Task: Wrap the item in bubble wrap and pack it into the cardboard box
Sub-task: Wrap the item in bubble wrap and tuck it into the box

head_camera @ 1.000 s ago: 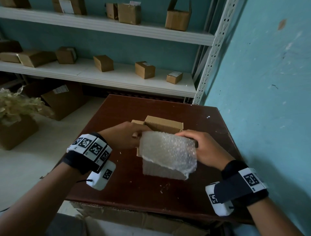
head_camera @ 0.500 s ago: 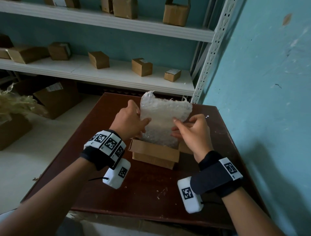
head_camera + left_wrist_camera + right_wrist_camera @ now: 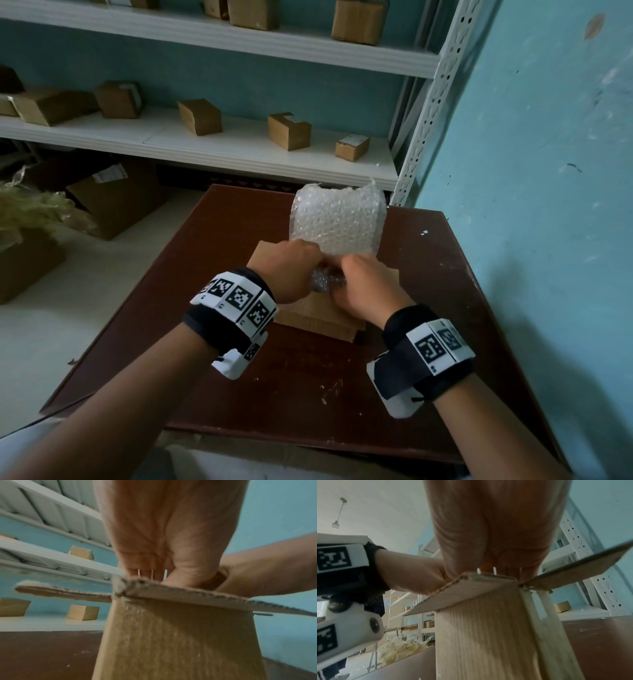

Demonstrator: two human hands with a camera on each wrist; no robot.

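Note:
The bubble-wrapped item (image 3: 337,222) stands upright with its lower end inside the open cardboard box (image 3: 315,318) on the brown table (image 3: 301,383). My left hand (image 3: 287,270) and right hand (image 3: 363,287) meet over the box mouth and grip the crumpled lower part of the wrap between them. Their fingertips are hidden inside the box. In the left wrist view, my left hand (image 3: 163,534) reaches over the box flap (image 3: 188,592) above the box wall (image 3: 171,642). The right wrist view has my right hand (image 3: 488,527) over the box (image 3: 488,635) in the same way.
White shelves (image 3: 239,147) with several small cardboard boxes run along the back. A teal wall (image 3: 531,205) stands close on the right of the table. A large box (image 3: 113,198) and a bin of straw-like filler (image 3: 27,212) sit on the floor at the left.
The wrapped item was lifted from in front of the box, turned upright and lowered into its mouth. Both hands slid down from its sides to its lower end.

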